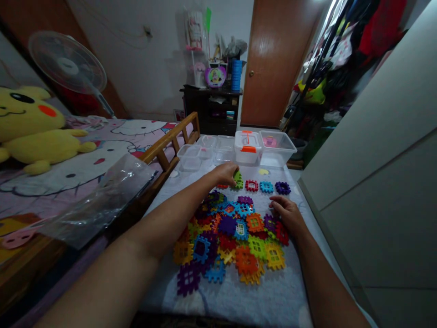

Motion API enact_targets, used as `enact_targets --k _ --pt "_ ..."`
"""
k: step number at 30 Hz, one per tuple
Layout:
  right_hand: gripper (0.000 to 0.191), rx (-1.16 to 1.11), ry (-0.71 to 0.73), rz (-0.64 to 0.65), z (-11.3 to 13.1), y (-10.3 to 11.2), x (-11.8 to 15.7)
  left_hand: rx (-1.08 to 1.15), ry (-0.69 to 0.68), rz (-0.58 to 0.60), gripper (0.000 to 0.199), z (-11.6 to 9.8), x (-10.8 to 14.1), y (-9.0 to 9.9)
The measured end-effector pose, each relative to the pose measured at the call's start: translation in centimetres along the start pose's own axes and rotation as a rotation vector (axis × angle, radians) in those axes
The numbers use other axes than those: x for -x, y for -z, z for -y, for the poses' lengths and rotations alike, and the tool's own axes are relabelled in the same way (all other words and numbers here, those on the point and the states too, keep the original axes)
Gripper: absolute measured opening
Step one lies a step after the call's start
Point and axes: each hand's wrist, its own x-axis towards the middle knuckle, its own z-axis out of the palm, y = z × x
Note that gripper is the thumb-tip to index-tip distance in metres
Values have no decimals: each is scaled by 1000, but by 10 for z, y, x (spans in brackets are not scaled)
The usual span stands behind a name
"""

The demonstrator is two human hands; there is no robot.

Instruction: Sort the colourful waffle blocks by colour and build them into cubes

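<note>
Pinching green waffle block (238, 181) in left hand (224, 174), narrow grip, block at hand's 3 o'clock; right hand (286, 213) open at 4 o'clock on edge of block heap (227, 225) (red block (251, 185) just right of green)

- The left arm (164, 223) is stretched far forward.
- The left grip (225, 174) is turned downward, fingers closed together.
- The right arm (324, 282) is extended less far.
- The right grip (286, 214) is held low, fingers slightly spread and curved.

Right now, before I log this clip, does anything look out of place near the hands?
The clear plastic bag looks out of place: it lies crumpled against the wooden bed rail, apart from the heaped colored tiles.
</note>
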Motion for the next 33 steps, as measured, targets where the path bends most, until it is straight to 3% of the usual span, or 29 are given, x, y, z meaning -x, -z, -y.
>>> enact_targets --k 6,9,15,19,27,33 --pt "37 14 20 9 0 0 0 -32 -22 27 42 -31 -24 -11" --pt "36 7 31 11 -2 0 -2 -49 -41 33 47 -37 -32 -13" --pt "33 -6 51 14 -5 -1 -3 -62 16 132 40 -16 -33 -15" --pt "34 -7 32 12 0 -1 -2 -69 15 135 43 -8 -26 -21" --pt "35 -40 -3 21 0 -3 -1 89 16 115 39 2 -30 -36" --pt "36 -31 10 16 -3 -2 -3 216 162 12 33 6 -31 -44"
